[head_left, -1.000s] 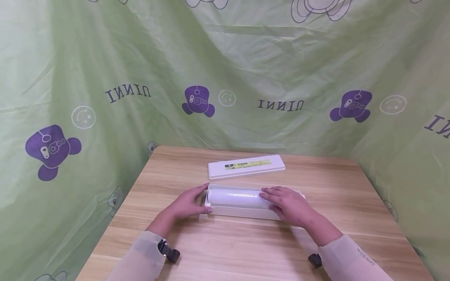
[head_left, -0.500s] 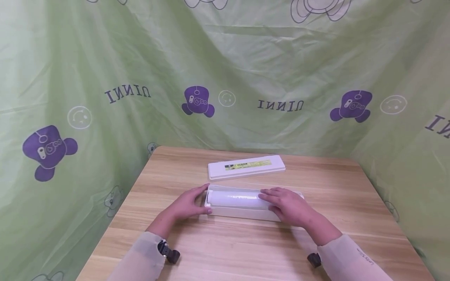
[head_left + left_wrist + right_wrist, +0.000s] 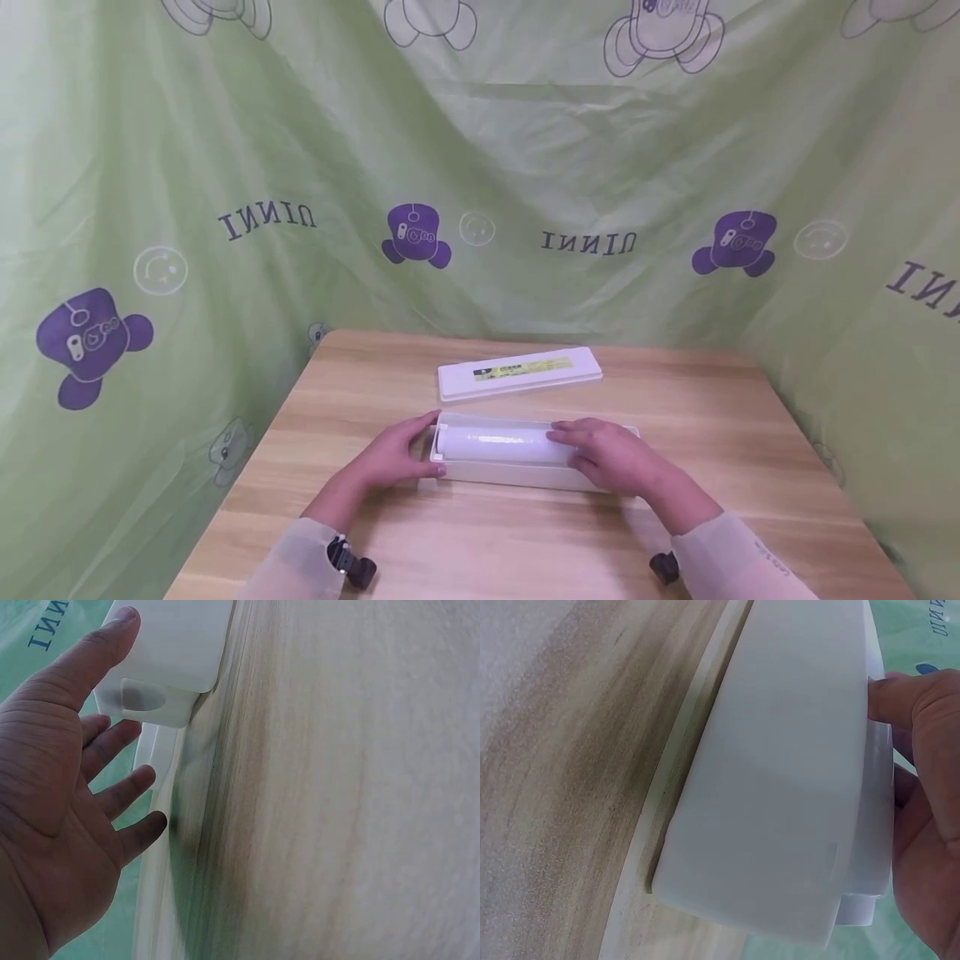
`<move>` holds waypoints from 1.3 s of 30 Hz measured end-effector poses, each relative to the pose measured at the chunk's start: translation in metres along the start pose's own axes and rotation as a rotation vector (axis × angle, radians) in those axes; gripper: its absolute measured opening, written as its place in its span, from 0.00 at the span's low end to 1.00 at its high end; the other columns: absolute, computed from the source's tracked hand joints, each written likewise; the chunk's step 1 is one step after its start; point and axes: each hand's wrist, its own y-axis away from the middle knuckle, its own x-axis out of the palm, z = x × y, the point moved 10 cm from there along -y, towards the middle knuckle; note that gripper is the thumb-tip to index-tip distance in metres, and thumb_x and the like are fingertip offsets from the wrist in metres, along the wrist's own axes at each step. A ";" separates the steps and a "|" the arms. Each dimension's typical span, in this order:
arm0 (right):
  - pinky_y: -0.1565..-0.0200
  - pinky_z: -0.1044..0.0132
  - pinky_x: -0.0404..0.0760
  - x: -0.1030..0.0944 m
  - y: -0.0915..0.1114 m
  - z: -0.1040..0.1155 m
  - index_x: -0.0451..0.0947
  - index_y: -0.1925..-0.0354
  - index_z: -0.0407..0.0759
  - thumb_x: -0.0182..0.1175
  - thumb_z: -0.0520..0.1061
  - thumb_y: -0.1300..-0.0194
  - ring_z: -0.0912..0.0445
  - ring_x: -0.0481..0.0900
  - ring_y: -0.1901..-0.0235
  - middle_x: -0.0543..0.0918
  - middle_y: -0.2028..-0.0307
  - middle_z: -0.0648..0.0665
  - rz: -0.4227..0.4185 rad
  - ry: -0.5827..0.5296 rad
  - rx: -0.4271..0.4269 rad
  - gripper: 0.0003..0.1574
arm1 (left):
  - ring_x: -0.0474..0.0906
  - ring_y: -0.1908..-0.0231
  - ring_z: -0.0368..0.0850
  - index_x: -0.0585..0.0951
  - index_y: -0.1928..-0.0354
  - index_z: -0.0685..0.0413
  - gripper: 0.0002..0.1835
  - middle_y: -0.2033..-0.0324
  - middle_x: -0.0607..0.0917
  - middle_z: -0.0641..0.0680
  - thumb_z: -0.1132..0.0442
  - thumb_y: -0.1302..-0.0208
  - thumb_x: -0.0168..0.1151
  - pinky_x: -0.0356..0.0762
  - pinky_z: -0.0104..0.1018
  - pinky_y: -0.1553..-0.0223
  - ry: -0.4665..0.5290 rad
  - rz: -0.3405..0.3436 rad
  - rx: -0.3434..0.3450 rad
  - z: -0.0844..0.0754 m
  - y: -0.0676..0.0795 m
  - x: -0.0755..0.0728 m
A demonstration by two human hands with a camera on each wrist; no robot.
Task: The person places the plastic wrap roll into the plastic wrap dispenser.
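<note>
A long white box lies lengthwise on the table, its open side up. Inside it sits a shiny white roll of cling film. My left hand holds the box's left end, thumb on the front wall and index finger at the back corner. In the left wrist view the other fingers spread beside that end. My right hand lies over the roll's right part. In the right wrist view, the thumb is at the roll just above the box wall, with the fingers behind. The roll stands slightly proud of the wall there.
Behind the box lies a white lid with a yellow-green label. The wooden table is bounded at the back and sides by a green printed curtain.
The head view has tilted, so everything appears slightly lower. The roll's left end has shifted a little in the box, showing more of its end piece. Both hands keep their places.
</note>
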 end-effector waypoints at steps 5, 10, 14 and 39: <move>0.41 0.53 0.76 0.001 0.000 0.000 0.77 0.37 0.53 0.67 0.43 0.38 0.53 0.77 0.41 0.78 0.39 0.49 0.005 -0.044 0.000 0.30 | 0.62 0.32 0.55 0.59 0.24 0.39 0.59 0.30 0.67 0.50 0.27 0.59 0.71 0.59 0.57 0.32 -0.012 -0.006 -0.002 0.003 0.003 0.002; 0.42 0.53 0.77 -0.001 0.000 -0.001 0.78 0.39 0.52 0.67 0.42 0.39 0.53 0.78 0.42 0.79 0.40 0.49 0.003 -0.075 0.002 0.29 | 0.62 0.32 0.55 0.58 0.24 0.37 0.59 0.30 0.67 0.50 0.26 0.59 0.70 0.59 0.57 0.32 -0.023 -0.008 0.000 0.002 0.004 0.002; 0.42 0.54 0.77 0.001 0.001 -0.003 0.79 0.40 0.52 0.67 0.43 0.39 0.54 0.77 0.42 0.79 0.40 0.50 0.009 -0.106 0.017 0.28 | 0.63 0.32 0.55 0.59 0.24 0.36 0.59 0.30 0.67 0.51 0.26 0.59 0.70 0.59 0.58 0.33 -0.018 -0.013 -0.003 0.000 0.005 0.001; 0.44 0.51 0.79 0.005 -0.002 -0.014 0.83 0.45 0.48 0.70 0.38 0.45 0.53 0.80 0.45 0.82 0.44 0.48 -0.020 -0.203 0.008 0.27 | 0.62 0.32 0.56 0.59 0.24 0.41 0.58 0.30 0.66 0.51 0.29 0.57 0.71 0.58 0.58 0.32 -0.004 -0.019 0.031 -0.006 0.007 0.000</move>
